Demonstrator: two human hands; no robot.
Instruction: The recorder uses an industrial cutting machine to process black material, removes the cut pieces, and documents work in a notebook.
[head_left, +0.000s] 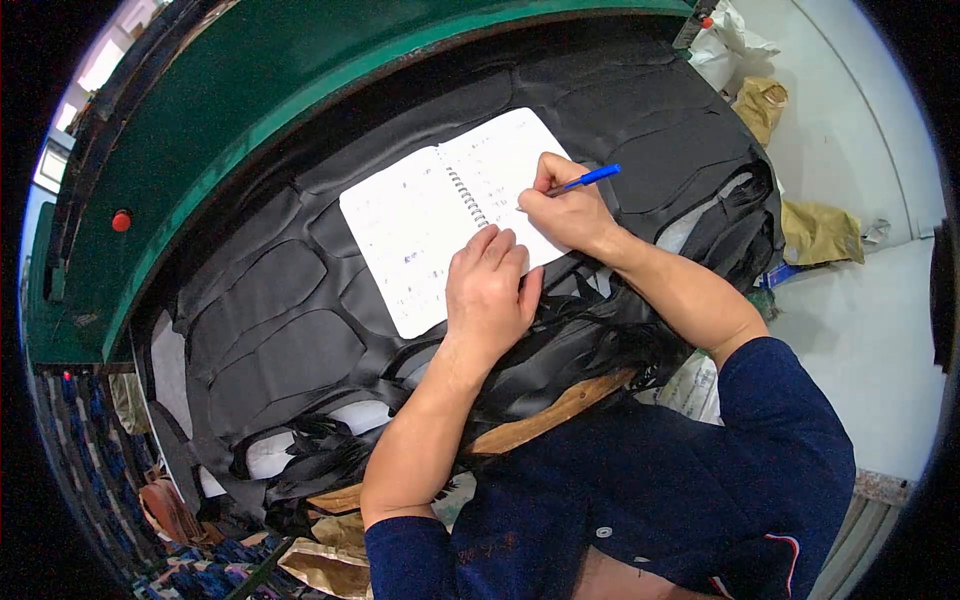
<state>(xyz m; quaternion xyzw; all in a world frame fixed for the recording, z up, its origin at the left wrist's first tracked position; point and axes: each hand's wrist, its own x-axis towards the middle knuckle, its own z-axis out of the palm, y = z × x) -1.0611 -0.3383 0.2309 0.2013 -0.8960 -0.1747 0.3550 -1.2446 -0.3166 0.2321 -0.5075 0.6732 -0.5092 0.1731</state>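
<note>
A spiral notebook (390,225) lies spread on black sheet material, with handwriting on both white pages. My right hand (570,208) pinches a blue pen (598,175), its tip down at the right-hand page. Resting on the lower part of the notebook, near the spiral, is my left hand (490,285). Its fingers stretch forward over the paper and the thumb stands a little apart. Beneath the notebook, the black sheet (265,295) shows cut outlines of rounded panels.
A green machine beam (300,95) with a red button (122,220) arches across the far side. Loose black strips (560,345) and a wooden edge (560,410) lie between me and the notebook. Crumpled tan bags (820,232) sit at the right by a white wall.
</note>
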